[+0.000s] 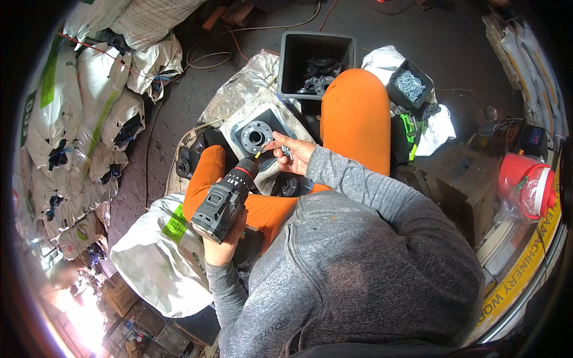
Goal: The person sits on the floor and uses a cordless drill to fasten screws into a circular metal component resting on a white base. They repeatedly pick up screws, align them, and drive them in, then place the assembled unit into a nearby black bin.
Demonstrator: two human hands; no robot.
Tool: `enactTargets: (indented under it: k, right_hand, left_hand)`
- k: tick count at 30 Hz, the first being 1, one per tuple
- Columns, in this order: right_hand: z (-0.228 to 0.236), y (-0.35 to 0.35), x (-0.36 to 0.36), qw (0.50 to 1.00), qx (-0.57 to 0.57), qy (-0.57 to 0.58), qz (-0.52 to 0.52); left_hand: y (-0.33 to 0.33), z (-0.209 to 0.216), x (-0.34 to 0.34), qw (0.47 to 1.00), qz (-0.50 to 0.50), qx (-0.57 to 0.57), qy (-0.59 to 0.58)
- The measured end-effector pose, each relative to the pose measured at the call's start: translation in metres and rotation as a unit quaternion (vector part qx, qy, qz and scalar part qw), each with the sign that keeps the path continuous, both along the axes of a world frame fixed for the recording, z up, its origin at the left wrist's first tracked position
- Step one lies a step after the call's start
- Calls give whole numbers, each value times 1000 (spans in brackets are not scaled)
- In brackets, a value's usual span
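My left hand (pixel 219 253) is wrapped round the handle of a black and grey cordless drill (pixel 218 207). The drill points up and right, and its bit tip is close to the fingers of my right hand (pixel 303 156). Several small silver screws (pixel 287 152) are held in the right hand, whose fingers are closed round them. Just beyond the bit lies a round grey flange (pixel 246 138) with a dark centre hole and a ring of small holes. It rests on a pale, square-edged block (pixel 236 119) between my knees.
A black bin (pixel 286 68) with dark round parts stands ahead. Right of my knee sits a small dark box of screws (pixel 409 85). White sacks (pixel 89 113) are piled at the left, and another white sack (pixel 158 262) lies by my left arm. A red jug (pixel 522 182) stands far right.
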State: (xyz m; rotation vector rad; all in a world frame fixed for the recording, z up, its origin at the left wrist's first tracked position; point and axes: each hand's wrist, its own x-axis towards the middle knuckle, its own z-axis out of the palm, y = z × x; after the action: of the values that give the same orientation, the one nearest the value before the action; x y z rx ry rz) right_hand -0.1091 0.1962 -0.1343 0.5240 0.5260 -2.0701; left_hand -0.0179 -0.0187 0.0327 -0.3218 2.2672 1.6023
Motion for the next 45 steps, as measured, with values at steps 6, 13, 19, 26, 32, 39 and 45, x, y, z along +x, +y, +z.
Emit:
enactTargets:
  k: [6, 13, 19, 26, 32, 39, 45]
  right_hand:
    - [12, -8, -4, 996, -34, -54, -55]
    - [10, -12, -7, 998, -22, -30, -58]
    - [7, -19, -13, 999, 32, -28, -34]
    - [-27, -32, -15, 998, 43, -31, -16]
    - [-88, -43, -29, 908, 409, -21, -86]
    - [-113, -63, -40, 793, 556, 241, -64]
    - [-112, -56, -35, 775, 544, 318, 44]
  left_hand:
    - [0, -5, -4, 995, -49, -65, 56]
    - [-1, -5, -10, 1000, -4, -24, 5]
    - [1, 3, -29, 960, -173, -193, 101]
    - [4, -7, -46, 975, -134, -159, 81]
    - [-6, -43, -78, 985, -67, -161, -16]
    - [6, -56, -118, 984, -55, -147, -89]
    - [1, -68, -136, 970, -102, -187, -118]
